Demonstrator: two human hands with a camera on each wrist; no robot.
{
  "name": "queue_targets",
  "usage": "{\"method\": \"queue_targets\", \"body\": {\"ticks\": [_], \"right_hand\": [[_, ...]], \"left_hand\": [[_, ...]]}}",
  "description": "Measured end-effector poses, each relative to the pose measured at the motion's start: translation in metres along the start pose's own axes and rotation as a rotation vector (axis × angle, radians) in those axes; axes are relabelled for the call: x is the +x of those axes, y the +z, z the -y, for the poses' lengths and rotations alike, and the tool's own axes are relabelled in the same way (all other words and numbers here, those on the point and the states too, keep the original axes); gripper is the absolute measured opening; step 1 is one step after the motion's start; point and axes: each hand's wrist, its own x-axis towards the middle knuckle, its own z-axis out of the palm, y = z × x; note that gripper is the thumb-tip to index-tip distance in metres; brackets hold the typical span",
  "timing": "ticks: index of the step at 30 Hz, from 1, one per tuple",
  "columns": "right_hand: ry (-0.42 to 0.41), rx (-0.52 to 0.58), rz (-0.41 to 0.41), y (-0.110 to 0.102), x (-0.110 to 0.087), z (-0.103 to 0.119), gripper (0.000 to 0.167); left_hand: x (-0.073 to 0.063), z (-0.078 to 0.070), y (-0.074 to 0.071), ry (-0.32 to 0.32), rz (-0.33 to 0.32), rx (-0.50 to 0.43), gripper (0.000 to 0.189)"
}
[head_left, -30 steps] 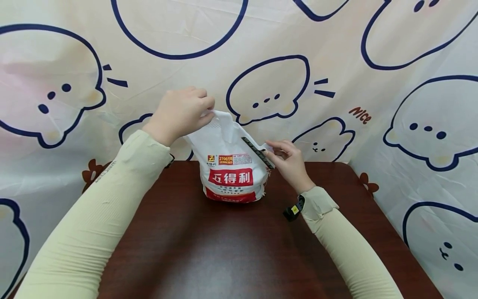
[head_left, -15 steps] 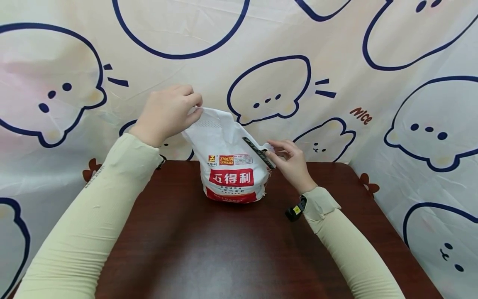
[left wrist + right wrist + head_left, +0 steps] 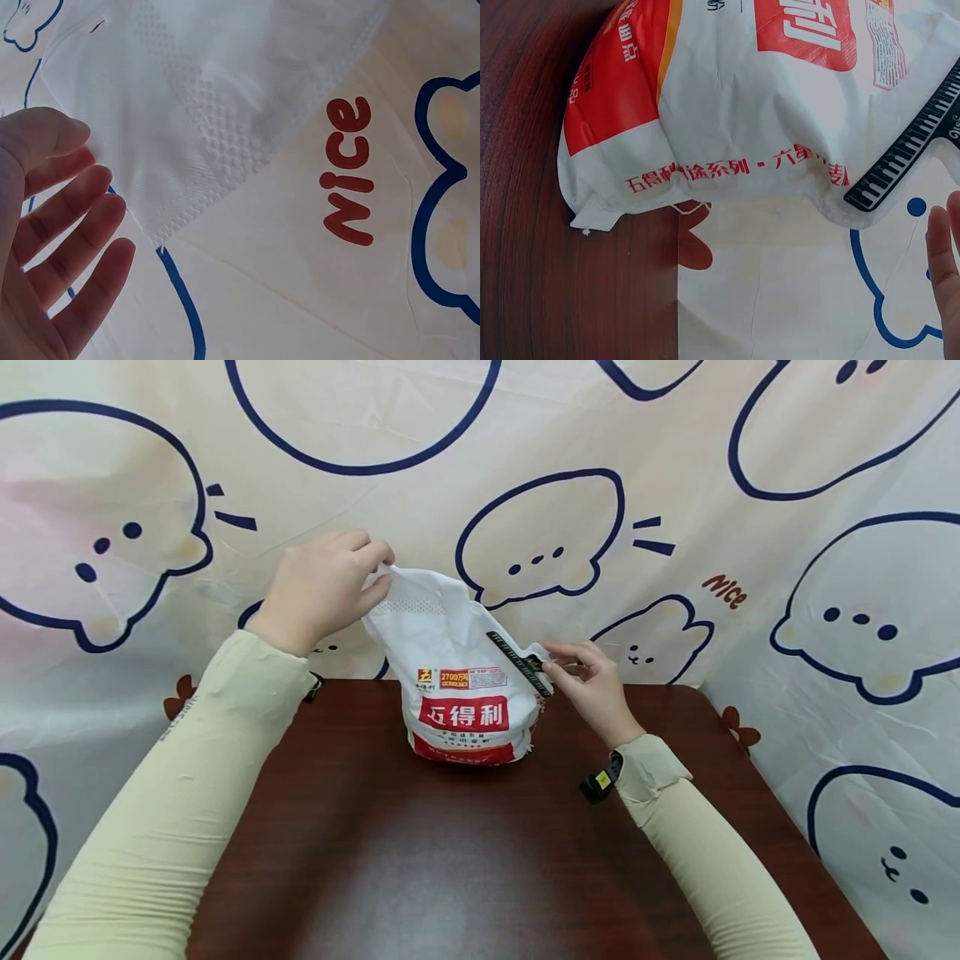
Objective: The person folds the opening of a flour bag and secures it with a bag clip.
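Observation:
A white flour bag (image 3: 450,652) with red labels stands on the table, its upper part stretched toward the left. Thumb and fingers of my left hand (image 3: 322,581) pinch the bag's upper left corner; the left wrist view shows the white dotted edge of the bag (image 3: 187,112) at the fingertips of this hand (image 3: 64,202). My right hand (image 3: 592,681) pinches at the bag's right edge, beside a black strip (image 3: 517,664) with piano-key markings. In the right wrist view only a few fingers (image 3: 945,262) of it show, near that strip (image 3: 907,142).
The dark brown table (image 3: 465,868) carries the bag near its back edge. Behind it hangs a pale cloth (image 3: 540,427) with blue cartoon outlines, which also runs down both sides. A black device (image 3: 600,783) sits on the right wrist.
My left hand has moved left and a little up, stretching the bag's top corner wider. My right hand has shifted slightly right, uncovering more of the black piece. The bag's base stays in place.

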Motion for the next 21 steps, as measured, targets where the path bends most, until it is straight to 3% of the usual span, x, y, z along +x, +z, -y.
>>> {"method": "queue_targets", "body": {"ticks": [6,14,21], "right_hand": [[-0.017,0.003,-0.011,-0.004,-0.004,0.020,0.025],[-0.069,0.004,-0.010,-0.007,-0.007,0.015,0.022],[-0.081,-0.120,-0.013,-0.018,-0.011,0.009,0.022]], "left_hand": [[-0.003,0.004,0.000,0.001,-0.035,-0.004,0.020],[-0.014,0.011,0.003,0.001,-0.080,0.012,0.015],[-0.020,0.020,0.004,-0.044,-0.098,0.002,0.011]]}}
